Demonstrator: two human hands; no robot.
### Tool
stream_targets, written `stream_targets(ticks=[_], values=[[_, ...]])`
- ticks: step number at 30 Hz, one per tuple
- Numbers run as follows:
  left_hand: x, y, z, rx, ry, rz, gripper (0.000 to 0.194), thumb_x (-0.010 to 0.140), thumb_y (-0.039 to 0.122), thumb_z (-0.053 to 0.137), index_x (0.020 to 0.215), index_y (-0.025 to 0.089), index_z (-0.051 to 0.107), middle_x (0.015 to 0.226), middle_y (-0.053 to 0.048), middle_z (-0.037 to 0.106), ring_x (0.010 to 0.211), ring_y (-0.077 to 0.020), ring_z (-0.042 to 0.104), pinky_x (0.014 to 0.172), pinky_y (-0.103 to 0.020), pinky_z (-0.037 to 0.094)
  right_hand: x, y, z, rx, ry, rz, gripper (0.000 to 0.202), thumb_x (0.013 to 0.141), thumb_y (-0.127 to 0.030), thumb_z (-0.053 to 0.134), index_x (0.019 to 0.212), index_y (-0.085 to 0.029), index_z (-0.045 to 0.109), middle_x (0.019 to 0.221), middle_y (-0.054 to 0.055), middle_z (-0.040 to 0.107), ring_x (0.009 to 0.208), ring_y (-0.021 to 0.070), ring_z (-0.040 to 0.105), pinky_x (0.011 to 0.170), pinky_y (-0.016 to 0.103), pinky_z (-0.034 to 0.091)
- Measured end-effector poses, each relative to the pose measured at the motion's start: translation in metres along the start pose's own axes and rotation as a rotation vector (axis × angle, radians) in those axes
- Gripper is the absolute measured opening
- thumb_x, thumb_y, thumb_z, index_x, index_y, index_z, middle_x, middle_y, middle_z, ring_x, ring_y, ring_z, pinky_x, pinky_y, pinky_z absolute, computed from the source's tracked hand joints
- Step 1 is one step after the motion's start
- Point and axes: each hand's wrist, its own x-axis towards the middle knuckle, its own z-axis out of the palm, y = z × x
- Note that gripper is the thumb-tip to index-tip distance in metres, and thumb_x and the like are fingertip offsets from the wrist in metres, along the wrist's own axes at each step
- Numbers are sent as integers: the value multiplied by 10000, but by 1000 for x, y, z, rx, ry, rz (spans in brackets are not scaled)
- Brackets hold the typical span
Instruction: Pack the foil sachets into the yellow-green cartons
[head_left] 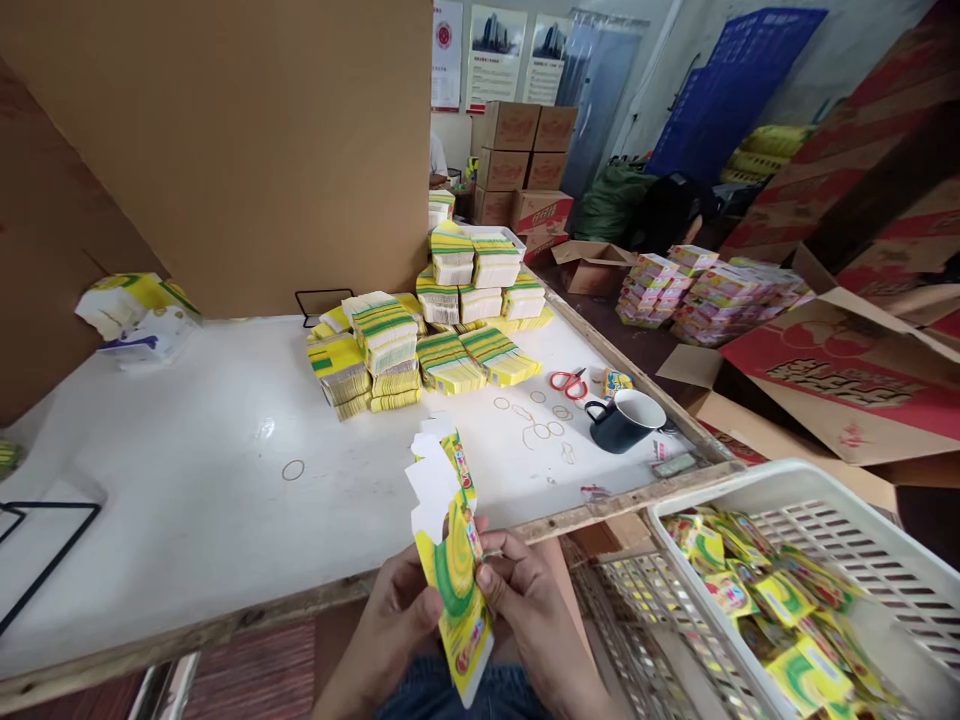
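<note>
A yellow and green printed carton point(454, 570) with white flaps at its top stands partly unfolded between my hands, over the table's front edge. My left hand point(397, 620) holds its left side, thumb across the printed face. On the right side, the thumb and fingers of my right hand point(525, 600) pinch the carton's edge. Beyond my hands, stacks of flat yellow cartons point(382, 340) lie on the white table point(300, 540).
Red scissors point(570, 383), rubber bands point(541, 430) and a dark mug point(626, 418) sit at the table's right. A white basket point(817, 480) of yellow packets stands at the right front. Cardboard panels point(300, 150) rise behind the table; a person's sleeve point(437, 155) shows beyond.
</note>
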Motion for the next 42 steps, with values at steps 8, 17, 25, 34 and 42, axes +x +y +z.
stream_targets(ticks=[8,17,25,34,42], values=[[7,-8,-1,-57,158,40,365,736,393,759,1034,184,726,987,-108,766,987,-299,678,859,-389,526,-5,-3,-4,-385,-11,-167,274,813,-406,697,979,-194,747,978,91,730,923,255,654,839,354,515],[7,-8,12,189,410,172,586,771,302,728,1246,244,390,1031,-74,728,940,-249,698,769,-336,558,-1,4,-9,-576,148,-266,331,846,-329,655,1142,-180,642,1018,108,721,897,243,670,784,322,552],[-5,15,-3,198,-51,-1,462,872,265,626,1287,288,425,1053,-66,690,938,-227,663,805,-346,515,-5,-25,-17,-542,-88,-296,288,905,-308,586,1185,-239,587,1001,54,669,887,188,629,781,276,511],[-5,9,4,13,-109,-68,787,819,261,708,1405,371,194,1128,-78,668,854,-205,689,764,-352,517,0,-20,-17,-514,-27,-335,264,939,-324,541,1195,-265,572,978,44,655,901,184,615,798,282,492],[-3,2,-8,386,40,69,364,842,284,656,1198,233,599,1222,-105,665,1012,-270,666,854,-346,523,0,-28,-17,-667,-67,-383,332,947,-440,469,1053,-229,703,983,77,669,991,234,600,866,344,485]])
